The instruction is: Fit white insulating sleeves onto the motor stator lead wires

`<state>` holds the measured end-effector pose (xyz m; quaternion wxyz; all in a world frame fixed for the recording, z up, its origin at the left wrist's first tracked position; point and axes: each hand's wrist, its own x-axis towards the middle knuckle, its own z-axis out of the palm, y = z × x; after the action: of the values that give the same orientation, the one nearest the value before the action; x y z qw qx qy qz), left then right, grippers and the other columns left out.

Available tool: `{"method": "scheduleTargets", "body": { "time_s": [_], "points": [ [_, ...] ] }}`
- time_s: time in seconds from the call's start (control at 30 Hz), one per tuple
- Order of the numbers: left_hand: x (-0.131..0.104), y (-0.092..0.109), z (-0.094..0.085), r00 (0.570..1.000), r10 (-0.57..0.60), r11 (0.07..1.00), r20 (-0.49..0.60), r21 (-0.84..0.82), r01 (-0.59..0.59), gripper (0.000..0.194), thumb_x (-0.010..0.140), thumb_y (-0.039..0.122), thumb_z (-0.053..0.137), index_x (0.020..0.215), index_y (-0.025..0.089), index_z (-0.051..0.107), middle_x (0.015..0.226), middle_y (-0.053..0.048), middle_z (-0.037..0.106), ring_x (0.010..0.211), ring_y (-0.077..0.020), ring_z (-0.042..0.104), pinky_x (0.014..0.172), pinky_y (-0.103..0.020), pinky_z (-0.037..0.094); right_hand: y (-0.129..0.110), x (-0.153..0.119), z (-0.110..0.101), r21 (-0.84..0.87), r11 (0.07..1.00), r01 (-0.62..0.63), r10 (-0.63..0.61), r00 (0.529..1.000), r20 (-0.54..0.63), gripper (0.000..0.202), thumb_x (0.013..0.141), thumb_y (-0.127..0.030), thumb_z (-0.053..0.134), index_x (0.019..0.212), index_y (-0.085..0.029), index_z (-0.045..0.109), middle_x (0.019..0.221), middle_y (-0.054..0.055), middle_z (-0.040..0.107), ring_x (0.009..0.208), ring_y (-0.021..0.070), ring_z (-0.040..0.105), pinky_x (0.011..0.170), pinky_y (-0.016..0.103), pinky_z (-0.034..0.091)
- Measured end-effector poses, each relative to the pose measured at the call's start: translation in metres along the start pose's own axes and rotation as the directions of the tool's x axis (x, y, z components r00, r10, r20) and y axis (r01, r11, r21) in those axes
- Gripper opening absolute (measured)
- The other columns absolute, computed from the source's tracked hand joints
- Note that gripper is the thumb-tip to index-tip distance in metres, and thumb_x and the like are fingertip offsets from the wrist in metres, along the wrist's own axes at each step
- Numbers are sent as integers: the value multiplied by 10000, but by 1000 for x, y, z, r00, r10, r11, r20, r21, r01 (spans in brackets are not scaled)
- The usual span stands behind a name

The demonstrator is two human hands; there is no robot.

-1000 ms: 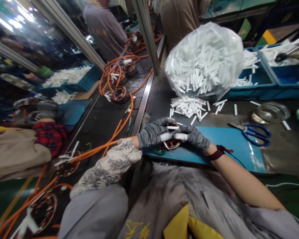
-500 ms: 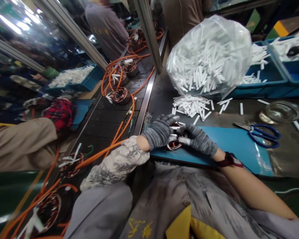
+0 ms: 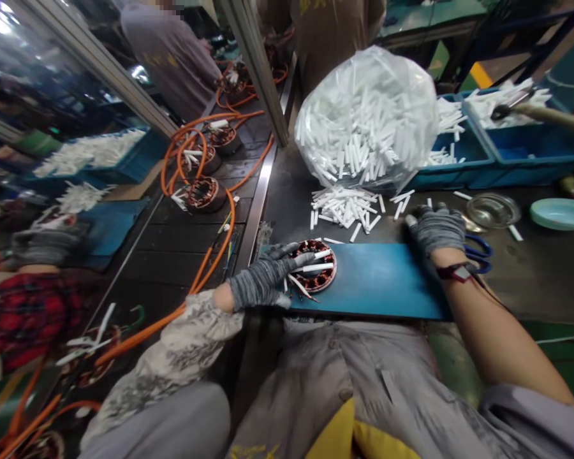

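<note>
A round motor stator (image 3: 326, 280) with copper windings lies on the blue mat (image 3: 387, 280), white sleeves and thin wire ends on top of it. My left hand (image 3: 268, 275), in a grey knit glove, grips the stator's left side, fingers laid across its top and thumb low at the near edge. My right hand (image 3: 437, 231), also gloved, is over the scissors (image 3: 481, 250) at the mat's right end. Its fingers point forward, spread a little. Only the blue scissor handles show; the blades are hidden beneath that hand.
A clear bag of white sleeves (image 3: 368, 121) stands behind a loose pile of sleeves (image 3: 347, 205). Blue bins (image 3: 507, 172), a glass dish (image 3: 492, 210) and a hammer (image 3: 545, 113) are at right. On the left, a conveyor (image 3: 167, 239) carries stators with orange cables; a co-worker's gloved hand (image 3: 48, 242) is beyond.
My right hand has left the stator and moved right, onto the scissors. My left hand has shifted to the stator's left side, so more of the stator shows. The camera view has turned right.
</note>
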<state>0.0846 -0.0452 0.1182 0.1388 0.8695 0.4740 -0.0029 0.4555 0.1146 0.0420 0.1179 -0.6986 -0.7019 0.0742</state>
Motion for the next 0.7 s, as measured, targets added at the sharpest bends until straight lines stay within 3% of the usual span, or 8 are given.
{"method": "scheduleTargets", "body": {
  "time_s": [0.1, 0.2, 0.33, 0.43, 0.53, 0.63, 0.7],
  "points": [
    [-3, 2, 16, 998, -42, 996, -39, 75, 45, 956, 812, 518, 822, 1604, 183, 405, 1582, -167, 511, 1498, -335, 446, 1295, -529, 261, 7, 11, 5, -104, 994, -37, 43, 997, 60, 427, 904, -362, 564, 1101, -19, 727, 1159, 338, 683, 1163, 479, 623, 990, 663, 446],
    [-1, 18, 30, 982, -120, 986, -144, 99, 135, 995, 812, 604, 789, 1606, 153, 394, 1479, -180, 608, 1390, -366, 561, 1308, -612, 206, 9, 7, 4, -127, 992, 4, 2, 999, 46, 408, 920, -358, 524, 1096, -54, 732, 1125, 303, 698, 1121, 457, 639, 939, 622, 487],
    [9, 49, 43, 933, -262, 956, -246, 69, 287, 814, 930, 616, 644, 1581, 175, 436, 1440, -163, 646, 1318, -371, 621, 1313, -629, 233, -2, -16, -1, 219, 973, 75, -49, 991, -123, 384, 882, -439, 623, 1099, -141, 732, 1102, 210, 732, 1023, 372, 676, 942, 563, 522],
    [15, 66, 43, 890, -343, 925, -300, 56, 376, 739, 978, 615, 569, 1556, 166, 466, 1462, -159, 633, 1307, -352, 633, 1281, -578, 340, -24, -45, -6, 593, 790, 157, -81, 985, -153, 398, 821, -563, 734, 1011, -215, 699, 969, 107, 753, 866, 277, 705, 843, 464, 585],
    [9, 74, 35, 844, -416, 883, -339, 71, 464, 733, 963, 615, 598, 1535, 168, 494, 1282, -161, 737, 1172, -345, 701, 1215, -570, 414, -48, -75, -15, 808, 552, 203, -309, 951, -28, 377, 798, -571, 791, 981, -250, 717, 958, 55, 777, 871, 255, 730, 823, 416, 607],
    [-7, 79, 26, 820, -441, 849, -366, 127, 513, 570, 1013, 487, 558, 1492, 178, 549, 1130, -142, 780, 1060, -327, 735, 1080, -528, 522, -64, -95, -22, 836, 513, 196, -478, 874, 89, 277, 849, -495, 759, 995, -261, 778, 943, 42, 807, 838, 247, 747, 796, 396, 617],
    [-17, 80, 23, 818, -435, 845, -377, 141, 515, 465, 1030, 389, 521, 1460, 224, 586, 1122, -109, 785, 1040, -313, 740, 968, -475, 575, -72, -99, -23, 840, 507, 196, -503, 858, 103, 265, 852, -474, 748, 992, -255, 796, 928, 40, 815, 815, 244, 753, 781, 391, 618]
  ]
}}
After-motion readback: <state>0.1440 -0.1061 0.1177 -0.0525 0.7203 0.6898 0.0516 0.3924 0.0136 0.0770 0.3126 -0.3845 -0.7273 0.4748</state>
